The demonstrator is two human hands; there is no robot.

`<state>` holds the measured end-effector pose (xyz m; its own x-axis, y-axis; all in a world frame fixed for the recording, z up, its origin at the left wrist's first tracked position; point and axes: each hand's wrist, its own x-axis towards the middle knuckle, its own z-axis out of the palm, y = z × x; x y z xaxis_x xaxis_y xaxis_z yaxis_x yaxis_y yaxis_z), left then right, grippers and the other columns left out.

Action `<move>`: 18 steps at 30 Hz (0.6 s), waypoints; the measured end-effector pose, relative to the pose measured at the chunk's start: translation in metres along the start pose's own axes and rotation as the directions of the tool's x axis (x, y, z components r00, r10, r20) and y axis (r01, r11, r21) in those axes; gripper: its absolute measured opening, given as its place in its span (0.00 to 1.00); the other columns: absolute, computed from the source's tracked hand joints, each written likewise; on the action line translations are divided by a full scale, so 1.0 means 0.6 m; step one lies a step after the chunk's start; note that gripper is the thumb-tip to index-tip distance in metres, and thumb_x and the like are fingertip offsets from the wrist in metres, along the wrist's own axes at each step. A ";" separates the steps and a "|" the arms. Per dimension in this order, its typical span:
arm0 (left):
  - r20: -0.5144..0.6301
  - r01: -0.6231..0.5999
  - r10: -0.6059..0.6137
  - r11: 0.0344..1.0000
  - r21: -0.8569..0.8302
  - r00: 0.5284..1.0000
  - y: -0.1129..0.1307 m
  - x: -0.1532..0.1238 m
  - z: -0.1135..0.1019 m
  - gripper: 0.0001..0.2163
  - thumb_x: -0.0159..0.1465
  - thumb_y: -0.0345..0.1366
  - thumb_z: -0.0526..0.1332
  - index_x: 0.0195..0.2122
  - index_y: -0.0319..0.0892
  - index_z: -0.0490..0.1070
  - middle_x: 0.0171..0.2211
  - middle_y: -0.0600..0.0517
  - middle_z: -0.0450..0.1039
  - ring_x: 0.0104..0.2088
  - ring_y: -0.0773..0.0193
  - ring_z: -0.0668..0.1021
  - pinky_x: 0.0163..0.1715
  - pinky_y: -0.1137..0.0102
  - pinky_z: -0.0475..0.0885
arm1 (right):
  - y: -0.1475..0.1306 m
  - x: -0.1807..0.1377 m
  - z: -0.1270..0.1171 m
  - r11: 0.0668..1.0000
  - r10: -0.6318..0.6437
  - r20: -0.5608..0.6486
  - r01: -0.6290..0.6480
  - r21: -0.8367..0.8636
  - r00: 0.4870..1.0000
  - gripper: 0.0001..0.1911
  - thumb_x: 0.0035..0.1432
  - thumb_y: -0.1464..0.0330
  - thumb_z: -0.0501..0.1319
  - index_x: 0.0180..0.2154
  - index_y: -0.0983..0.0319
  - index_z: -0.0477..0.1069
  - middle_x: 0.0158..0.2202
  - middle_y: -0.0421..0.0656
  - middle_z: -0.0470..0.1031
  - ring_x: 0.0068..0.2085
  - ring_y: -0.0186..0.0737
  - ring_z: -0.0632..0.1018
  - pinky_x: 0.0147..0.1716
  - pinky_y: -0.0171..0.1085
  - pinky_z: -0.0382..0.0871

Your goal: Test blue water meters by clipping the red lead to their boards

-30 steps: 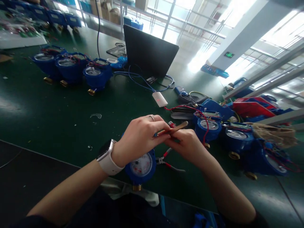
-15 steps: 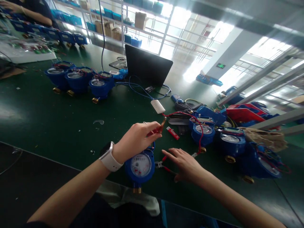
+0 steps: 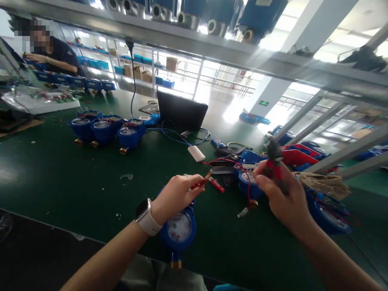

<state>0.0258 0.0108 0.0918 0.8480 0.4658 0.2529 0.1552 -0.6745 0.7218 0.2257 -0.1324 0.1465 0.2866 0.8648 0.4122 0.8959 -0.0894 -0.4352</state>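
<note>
A blue water meter [image 3: 178,232] with a round dial and a brass fitting lies at the table's front edge. Over its upper part is my left hand [image 3: 177,194], wearing a watch and pinching a thin brown strip [image 3: 207,175] between thumb and fingers. The hand hides the meter's top. Red-handled cutting pliers [image 3: 275,161], blurred by motion, are gripped in my raised right hand [image 3: 287,198], jaws pointing up. Behind that hand stands another blue water meter [image 3: 247,184]. A red lead with a pale connector [image 3: 242,212] hangs beside it.
A white box [image 3: 196,153] joins blue and red cables near a black laptop [image 3: 182,111]. A red battery-like stick [image 3: 216,184] lies mid-table. Several meters [image 3: 104,129] stand at left. Overhead runs a metal shelf [image 3: 182,44]. A co-worker [image 3: 57,54] sits at far left.
My right hand has picked the pliers up off the table and raised them to the right. The left hand keeps its pinch above the meter. The camera view has tilted upward.
</note>
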 end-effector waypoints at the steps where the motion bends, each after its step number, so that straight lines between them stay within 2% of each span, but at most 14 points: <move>1: 0.003 0.002 -0.002 1.000 0.001 1.000 0.001 0.000 0.000 0.04 0.66 0.29 0.63 0.41 0.40 0.75 0.35 0.52 0.81 0.33 0.63 0.81 0.33 0.71 0.74 | -0.012 0.006 -0.005 0.997 -0.052 -0.055 0.054 0.047 0.997 0.03 0.64 0.64 0.52 0.37 0.56 0.62 0.24 0.36 0.67 0.20 0.36 0.68 0.19 0.35 0.62; 2: 0.006 0.005 -0.005 1.000 0.003 1.000 0.002 0.000 0.000 0.04 0.66 0.28 0.63 0.41 0.40 0.75 0.35 0.52 0.81 0.34 0.63 0.81 0.33 0.71 0.74 | -0.022 0.011 -0.007 0.993 -0.115 -0.029 0.116 0.031 0.993 0.02 0.62 0.65 0.55 0.36 0.56 0.63 0.23 0.36 0.68 0.20 0.36 0.69 0.19 0.35 0.62; 4: 0.010 0.010 -0.010 1.000 0.008 1.000 0.002 0.000 0.000 0.06 0.65 0.26 0.64 0.42 0.40 0.75 0.35 0.52 0.81 0.34 0.62 0.81 0.33 0.71 0.74 | -0.037 0.021 -0.008 0.963 -0.212 0.178 0.236 -0.130 0.961 0.04 0.55 0.67 0.60 0.35 0.57 0.66 0.25 0.38 0.73 0.22 0.38 0.73 0.21 0.36 0.62; 5: 0.011 0.012 -0.012 1.000 0.009 1.000 0.002 0.000 0.001 0.07 0.64 0.26 0.64 0.42 0.41 0.76 0.35 0.52 0.81 0.34 0.62 0.82 0.33 0.70 0.74 | -0.041 0.026 -0.009 0.942 -0.223 0.257 0.276 -0.193 0.940 0.05 0.53 0.67 0.61 0.34 0.57 0.67 0.26 0.39 0.74 0.23 0.40 0.75 0.22 0.36 0.63; 6: 0.012 0.014 -0.014 1.000 0.007 1.000 0.002 -0.001 0.001 0.07 0.65 0.26 0.63 0.43 0.41 0.76 0.36 0.52 0.81 0.34 0.62 0.82 0.34 0.70 0.74 | -0.043 0.031 -0.011 0.935 -0.221 0.272 0.283 -0.214 0.937 0.05 0.52 0.67 0.61 0.34 0.57 0.67 0.27 0.40 0.75 0.24 0.40 0.75 0.22 0.36 0.63; 7: 0.011 0.014 -0.014 1.000 0.002 1.000 0.001 -0.001 0.002 0.07 0.65 0.27 0.63 0.43 0.41 0.76 0.36 0.52 0.81 0.35 0.62 0.82 0.34 0.70 0.74 | -0.043 0.035 -0.014 0.946 -0.212 0.213 0.255 -0.198 0.954 0.04 0.54 0.67 0.60 0.34 0.58 0.67 0.25 0.39 0.74 0.23 0.38 0.74 0.21 0.35 0.63; 9: 0.006 0.017 -0.017 1.000 -0.009 1.000 -0.001 -0.001 0.003 0.06 0.66 0.29 0.63 0.43 0.40 0.76 0.36 0.51 0.81 0.35 0.62 0.82 0.35 0.70 0.74 | -0.042 0.042 -0.021 0.983 -0.155 -0.011 0.153 -0.104 0.988 0.02 0.61 0.66 0.56 0.35 0.57 0.65 0.20 0.34 0.68 0.18 0.34 0.69 0.18 0.33 0.60; 10: 0.001 0.019 -0.019 1.000 -0.013 1.000 -0.003 -0.002 0.004 0.05 0.66 0.29 0.63 0.43 0.40 0.76 0.37 0.51 0.81 0.35 0.62 0.82 0.36 0.70 0.74 | -0.040 0.043 -0.023 0.990 -0.127 -0.096 0.121 -0.069 0.987 0.03 0.62 0.66 0.55 0.34 0.57 0.64 0.19 0.33 0.65 0.16 0.33 0.67 0.17 0.33 0.59; 11: -0.005 0.020 -0.020 1.000 -0.014 1.000 -0.004 -0.002 0.005 0.05 0.66 0.29 0.63 0.42 0.40 0.76 0.37 0.51 0.81 0.36 0.62 0.82 0.36 0.70 0.74 | -0.038 0.044 -0.023 0.991 -0.121 -0.114 0.114 -0.074 0.986 0.03 0.61 0.66 0.55 0.34 0.57 0.63 0.18 0.33 0.65 0.16 0.33 0.66 0.17 0.33 0.58; 14: -0.012 0.020 -0.020 1.000 -0.017 1.000 -0.007 -0.002 0.008 0.05 0.66 0.29 0.64 0.42 0.41 0.76 0.36 0.52 0.81 0.35 0.62 0.81 0.36 0.70 0.74 | -0.030 0.041 -0.018 0.962 -0.159 0.110 0.179 -0.205 0.981 0.04 0.53 0.68 0.61 0.33 0.58 0.67 0.22 0.36 0.71 0.20 0.36 0.71 0.19 0.34 0.60; 15: -0.012 0.019 -0.019 1.000 -0.019 1.000 -0.008 -0.002 0.008 0.05 0.66 0.29 0.64 0.41 0.42 0.77 0.36 0.52 0.81 0.35 0.62 0.81 0.36 0.70 0.73 | -0.027 0.039 -0.016 0.955 -0.156 0.138 0.185 -0.230 0.978 0.04 0.53 0.68 0.61 0.34 0.58 0.68 0.23 0.37 0.72 0.20 0.37 0.72 0.20 0.34 0.61; 16: -0.010 0.018 -0.018 1.000 -0.021 1.000 -0.008 -0.002 0.009 0.05 0.65 0.29 0.64 0.41 0.42 0.77 0.36 0.52 0.81 0.35 0.62 0.81 0.36 0.70 0.73 | -0.024 0.038 -0.014 0.956 -0.147 0.110 0.170 -0.240 0.983 0.03 0.56 0.67 0.59 0.35 0.58 0.68 0.23 0.37 0.72 0.21 0.37 0.72 0.20 0.34 0.61; 18: -0.006 0.017 -0.017 1.000 -0.023 1.000 -0.009 -0.001 0.011 0.05 0.66 0.29 0.64 0.42 0.41 0.77 0.36 0.51 0.81 0.36 0.61 0.81 0.37 0.70 0.73 | -0.020 0.037 -0.013 0.969 -0.132 -0.022 0.125 -0.215 0.991 0.05 0.62 0.68 0.53 0.37 0.58 0.67 0.23 0.37 0.70 0.20 0.36 0.71 0.19 0.33 0.61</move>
<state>0.0278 0.0103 0.0837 0.8423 0.4805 0.2441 0.1580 -0.6530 0.7407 0.2237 -0.1162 0.1671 0.1729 0.8579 0.4839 0.9764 -0.0849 -0.1984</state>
